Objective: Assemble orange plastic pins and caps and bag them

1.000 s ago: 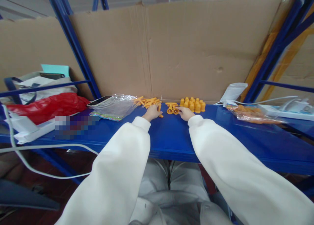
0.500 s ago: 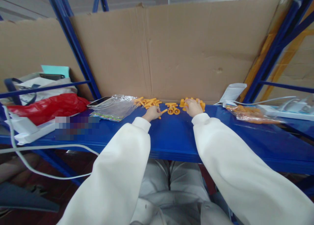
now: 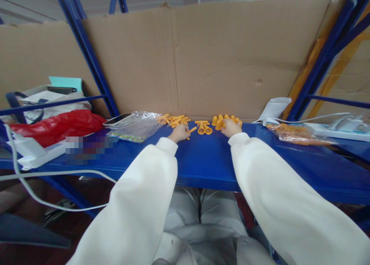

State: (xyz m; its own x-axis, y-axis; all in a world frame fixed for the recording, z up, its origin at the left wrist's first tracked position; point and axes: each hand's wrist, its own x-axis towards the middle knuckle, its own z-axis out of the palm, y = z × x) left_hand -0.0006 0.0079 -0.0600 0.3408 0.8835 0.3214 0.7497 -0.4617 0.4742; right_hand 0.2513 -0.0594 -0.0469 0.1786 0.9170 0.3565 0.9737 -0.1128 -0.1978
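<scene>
My left hand (image 3: 179, 134) is closed around a thin ridged orange stick (image 3: 192, 129), low over the blue shelf (image 3: 202, 157). Behind it lies a loose pile of similar orange sticks (image 3: 178, 120). Between my hands, two orange cone-shaped cups (image 3: 204, 130) lie with their round mouths toward me, and more sticks (image 3: 202, 123) lie just behind them. My right hand (image 3: 231, 129) is among small orange cups (image 3: 219, 121) standing in a group at the back. Its fingers are curled on one cup, which they partly cover.
To the left are a clear plastic bag (image 3: 137, 128), a phone (image 3: 118, 119), a red bag (image 3: 60, 128) and a white power strip (image 3: 43, 157). A bag of orange parts (image 3: 300, 134) and another power strip (image 3: 335, 132) lie right. A cardboard sheet (image 3: 214, 60) stands behind.
My right hand has shifted slightly right and toward me, uncovering more of the standing cups. My left hand stays in nearly the same place with the stick.
</scene>
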